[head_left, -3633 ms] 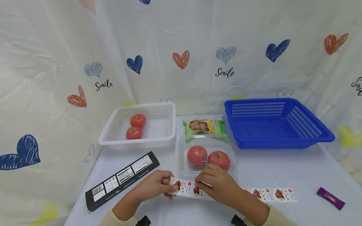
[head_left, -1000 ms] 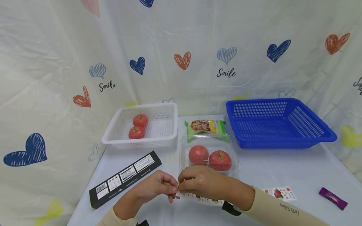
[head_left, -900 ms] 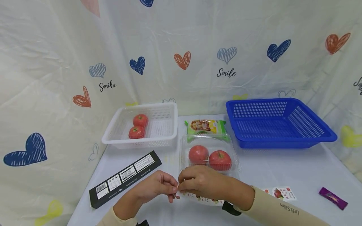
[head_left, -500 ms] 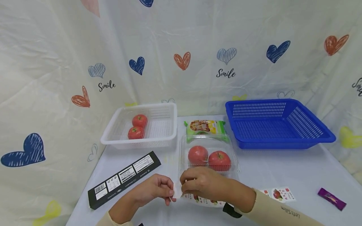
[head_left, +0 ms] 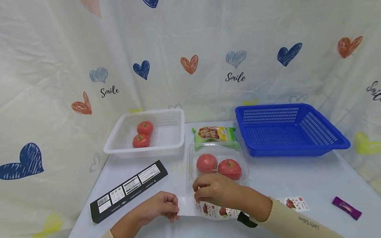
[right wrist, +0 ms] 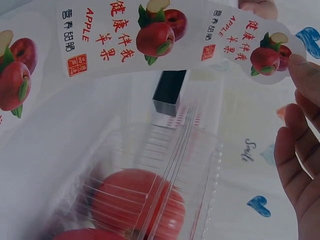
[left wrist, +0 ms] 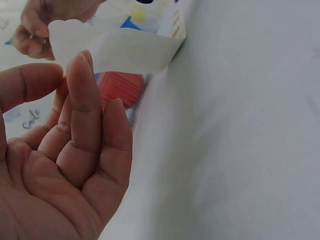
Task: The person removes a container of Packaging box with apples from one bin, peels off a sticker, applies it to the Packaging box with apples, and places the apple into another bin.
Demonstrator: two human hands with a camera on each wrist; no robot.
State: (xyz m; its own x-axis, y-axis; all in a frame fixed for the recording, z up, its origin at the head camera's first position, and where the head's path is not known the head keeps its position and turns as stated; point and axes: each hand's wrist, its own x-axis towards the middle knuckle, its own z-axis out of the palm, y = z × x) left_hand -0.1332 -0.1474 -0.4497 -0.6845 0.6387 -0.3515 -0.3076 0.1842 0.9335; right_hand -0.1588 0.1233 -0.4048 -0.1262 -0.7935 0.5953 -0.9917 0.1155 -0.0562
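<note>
My left hand [head_left: 159, 205] pinches the blank white end of a sticker strip [head_left: 189, 206] printed with red apples. Just right of it, my right hand [head_left: 218, 191] pinches the edge of an apple sticker [right wrist: 270, 54] at the strip's end. That sticker's scalloped edge stands up from the blank backing; whether it is fully off is hidden. The strip runs on beneath my right hand and forearm. Behind my hands, two red apples [head_left: 229, 169] lie inside a clear plastic clamshell box [head_left: 246, 172].
At the back left, a white basket [head_left: 175, 145] holds two packed apples [head_left: 143, 134]. A blue basket [head_left: 293, 151] stands back right. A green-and-yellow packet [head_left: 215, 132] lies behind the clamshell. A black box [head_left: 129, 191] lies left, a purple packet [head_left: 347, 207] far right, another sticker piece [head_left: 293, 203] nearby.
My left hand has moved left and toward me from my right hand, drawing the backing with it. A bare stretch of backing now shows between them; earlier the fingertips met.
</note>
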